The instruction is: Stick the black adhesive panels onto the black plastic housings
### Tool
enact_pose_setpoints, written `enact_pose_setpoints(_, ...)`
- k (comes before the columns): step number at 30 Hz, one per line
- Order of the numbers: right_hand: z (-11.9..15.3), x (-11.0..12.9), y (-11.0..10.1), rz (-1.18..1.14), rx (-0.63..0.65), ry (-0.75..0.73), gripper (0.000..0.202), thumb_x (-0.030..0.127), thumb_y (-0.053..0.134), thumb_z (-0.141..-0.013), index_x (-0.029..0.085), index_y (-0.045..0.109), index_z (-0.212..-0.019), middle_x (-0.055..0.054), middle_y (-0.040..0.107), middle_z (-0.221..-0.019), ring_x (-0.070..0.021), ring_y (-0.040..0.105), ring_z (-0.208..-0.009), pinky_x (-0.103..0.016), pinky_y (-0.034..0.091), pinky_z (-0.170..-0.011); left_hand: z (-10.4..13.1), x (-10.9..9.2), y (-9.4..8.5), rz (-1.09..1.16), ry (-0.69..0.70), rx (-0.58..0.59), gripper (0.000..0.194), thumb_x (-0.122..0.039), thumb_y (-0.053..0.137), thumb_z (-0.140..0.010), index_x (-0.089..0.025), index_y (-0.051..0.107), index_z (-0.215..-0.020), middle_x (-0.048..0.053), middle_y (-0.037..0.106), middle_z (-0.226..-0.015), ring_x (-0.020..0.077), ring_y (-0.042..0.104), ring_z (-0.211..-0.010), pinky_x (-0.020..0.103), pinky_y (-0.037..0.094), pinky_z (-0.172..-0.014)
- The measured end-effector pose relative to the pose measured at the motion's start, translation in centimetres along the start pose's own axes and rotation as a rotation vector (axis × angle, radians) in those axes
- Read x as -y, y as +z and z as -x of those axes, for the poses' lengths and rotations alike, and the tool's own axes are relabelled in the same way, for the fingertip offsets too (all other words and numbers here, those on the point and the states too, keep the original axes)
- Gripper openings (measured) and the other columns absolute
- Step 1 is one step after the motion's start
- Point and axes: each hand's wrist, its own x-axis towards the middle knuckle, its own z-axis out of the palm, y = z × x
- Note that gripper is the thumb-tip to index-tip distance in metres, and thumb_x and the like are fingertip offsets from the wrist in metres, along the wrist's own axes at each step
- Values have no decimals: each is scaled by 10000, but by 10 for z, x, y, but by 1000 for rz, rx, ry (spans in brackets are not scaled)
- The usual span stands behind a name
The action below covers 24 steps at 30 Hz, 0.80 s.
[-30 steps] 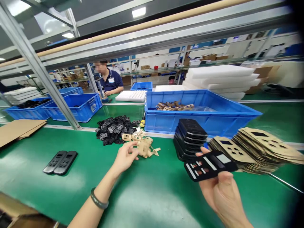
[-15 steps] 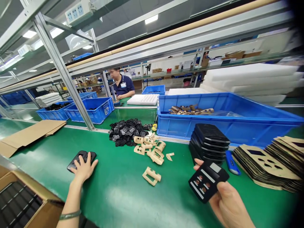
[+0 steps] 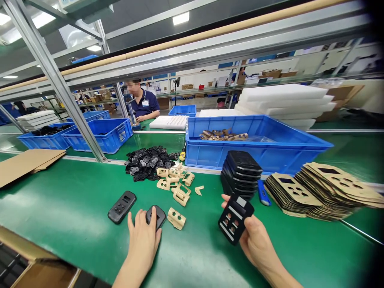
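The right hand [image 3: 255, 242] holds a black cover [image 3: 235, 219] by its edges, thumb on the near side, fingers behind; the cover has pale strips and round holes and is tilted above the green table [image 3: 192, 260]. The left hand [image 3: 144, 238] lies palm down with its fingers slightly spread over a dark remote [image 3: 159, 218], the index finger on top of it; whether it grips the remote, I cannot tell. Another remote [image 3: 122, 207] lies flat just left of the left hand.

To the right of the left hand, near its fingertips, is a curled tan piece [image 3: 176, 219], and beyond it a loose group of tan pieces [image 3: 181, 195]. Farther past the left hand is a heap of small black plates [image 3: 147, 163].

Just beyond the right hand stands a stack of black cases [image 3: 241, 172], with a blue knife [image 3: 264, 194] beside it. Stacks of tan sheets [image 3: 292, 195] lie farther right of that hand.
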Motion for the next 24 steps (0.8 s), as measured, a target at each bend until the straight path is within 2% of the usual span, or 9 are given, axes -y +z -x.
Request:
enact_pose_setpoints(5, 1, 1, 6, -33, 26, 21, 739, 758, 606, -654, 196, 629, -1134, -131, 685, -1038, -268, 638, -803, -313, 520, -603, -29, -26, -20, 314, 117, 192, 678, -314, 574, -759, -131, 415, -1392, 150, 543, -1113, 302, 517, -1031, 426, 423, -925)
enact_pose_setpoints(8, 2, 1, 7, -41, 21, 25, 732, 753, 632, -633, 198, 642, -1112, -125, 682, -1036, -267, 630, -825, -304, 510, -613, -67, -40, -30, 353, 130, 171, 667, -279, 595, -739, -120, 440, -1368, 159, 521, -1122, 318, 544, -1012, 425, 436, -898)
enact_pose_setpoints(11, 3, 8, 4, -63, 43, 34, 671, 734, 614, -672, 213, 656, -1092, -105, 686, -980, -254, 628, -822, -304, 513, -639, -100, -44, -40, 413, 63, 82, 717, -334, 558, -794, -133, 311, -1436, 171, 463, -1194, 301, 575, -966, 426, 462, -846)
enact_pose_setpoints(13, 5, 17, 1, -102, 238, 111, 617, 717, 588, -711, 212, 673, -1056, -85, 685, -904, -231, 630, -787, -299, 514, -650, -112, -43, -47, 618, 33, 19, 727, -392, 591, -791, -166, 328, -1430, 146, 491, -1184, 291, 565, -1010, 417, 447, -892)
enact_pose_setpoints(14, 5, 22, -1, -104, 419, 182, 610, 714, 584, -717, 201, 684, -1031, -83, 683, -885, -222, 631, -774, -297, 513, -652, -114, -42, -49, 795, 21, 25, 717, -402, 625, -776, -181, 371, -1409, 129, 518, -1179, 284, 553, -1045, 406, 430, -927)
enact_pose_setpoints(16, 4, 30, -2, -16, 846, 328, 640, 722, 585, -711, 163, 699, -1001, -95, 681, -906, -219, 633, -776, -311, 509, -679, -115, -41, -51, 1273, -49, 126, 649, -374, 676, -752, -185, 474, -1339, 105, 560, -1207, 263, 530, -1106, 368, 401, -977)
enact_pose_setpoints(18, -1, 31, 1, 139, 1094, 376, 673, 722, 615, -685, 142, 693, -1019, -111, 671, -969, -225, 630, -803, -331, 506, -713, -110, -42, -50, 1656, -156, 269, 546, -330, 653, -777, -164, 529, -1283, 94, 568, -1258, 229, 543, -1106, 319, 421, -955)
enact_pose_setpoints(20, -9, 26, 5, 261, 1014, 292, 652, 689, 629, -703, 155, 661, -1075, -124, 642, -1059, -239, 613, -888, -357, 498, -784, -104, -44, -47, 1852, -242, 364, 481, -253, 622, -788, -139, 552, -1250, 100, 590, -1246, 192, 586, -1036, 279, 462, -888)
enact_pose_setpoints(24, -25, 9, 9, 364, 525, 36, 563, 641, 591, -775, 193, 628, -1113, -148, 565, -1211, -290, 485, -1160, -410, 378, -991, -92, -51, -39, 2054, -311, 461, 526, -107, 649, -747, -137, 533, -1259, 90, 692, -1031, 138, 642, -807, 247, 516, -756)
